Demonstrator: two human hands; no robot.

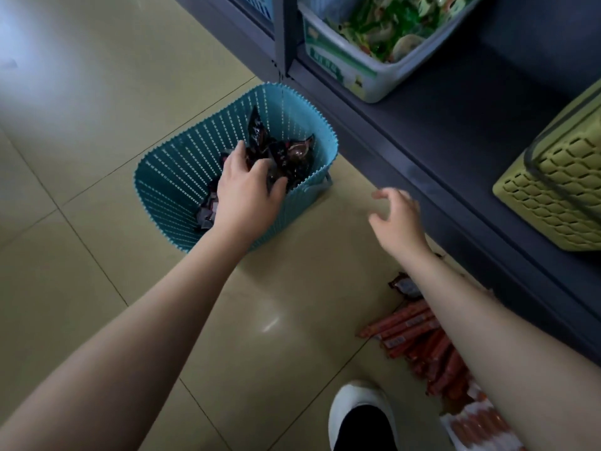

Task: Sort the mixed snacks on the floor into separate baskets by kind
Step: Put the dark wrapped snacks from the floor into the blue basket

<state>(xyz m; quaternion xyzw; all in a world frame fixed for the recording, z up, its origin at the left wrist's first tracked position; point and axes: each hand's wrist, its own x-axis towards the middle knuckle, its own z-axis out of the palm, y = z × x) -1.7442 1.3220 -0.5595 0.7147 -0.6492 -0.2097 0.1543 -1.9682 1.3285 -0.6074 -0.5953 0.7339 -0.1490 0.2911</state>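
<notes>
We look down from head height at pale tiled floor; our left hand [245, 187] reaches into a teal slotted plastic basket [169, 177] standing on the floor, fingers curled among dark brown glossy snack packets [286, 151] that already lie inside; whether it grips one or merely touches them, we cannot tell. Our right hand [398, 219] hovers above the floor just right of the basket, fingers spread and loosely bent, holding nothing.

Lower right, beside a white slip-on shoe [357, 405], a heap of orange-red sausage sticks [422, 340] lies unsorted on the floor, partly hidden beneath our right forearm; one more dark brown packet [405, 285] lies at the heap's far edge, touching it. On a dark grey metal shelf [455, 125] to the right sit a white plastic tub of green-wrapped snacks [354, 76] and an olive-green lattice basket [553, 196], contents hidden.

We judge the sorting partly done: several dark packets are binned; the sausage sticks and the stray packet remain.
</notes>
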